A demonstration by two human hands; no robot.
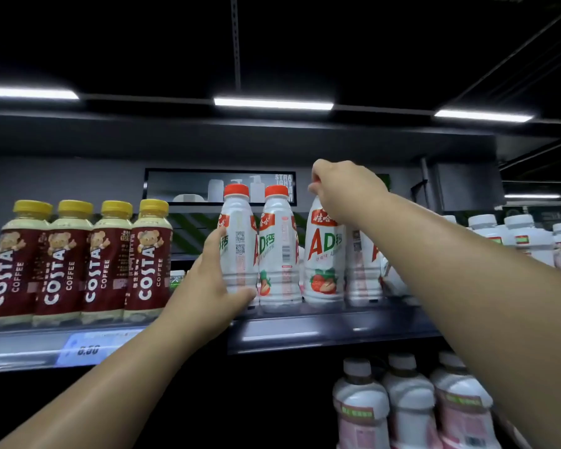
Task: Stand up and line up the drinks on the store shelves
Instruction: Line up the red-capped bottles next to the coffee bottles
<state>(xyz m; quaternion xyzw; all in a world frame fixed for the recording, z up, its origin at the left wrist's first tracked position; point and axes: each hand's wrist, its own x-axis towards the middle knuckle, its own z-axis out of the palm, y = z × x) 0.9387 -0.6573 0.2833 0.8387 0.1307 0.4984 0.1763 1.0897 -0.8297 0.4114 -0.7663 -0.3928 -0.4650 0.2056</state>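
The store shelf [337, 332] crossed mid-frame, with a Costa coffee row [78, 260] at left and strawberry AD bottles upright at centre. The left hand [208, 286] curled round the lower body of the leftmost AD bottle [240, 222]. The right hand [340, 189] pinched the top of the third AD bottle [324, 254], whose long axis ran vertically below it.

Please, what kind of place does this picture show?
Most likely a shop's drinks aisle: rows of identical Costa coffee bottles and red-capped white bottles stand on a shelf, and a price tag sits on its front edge.
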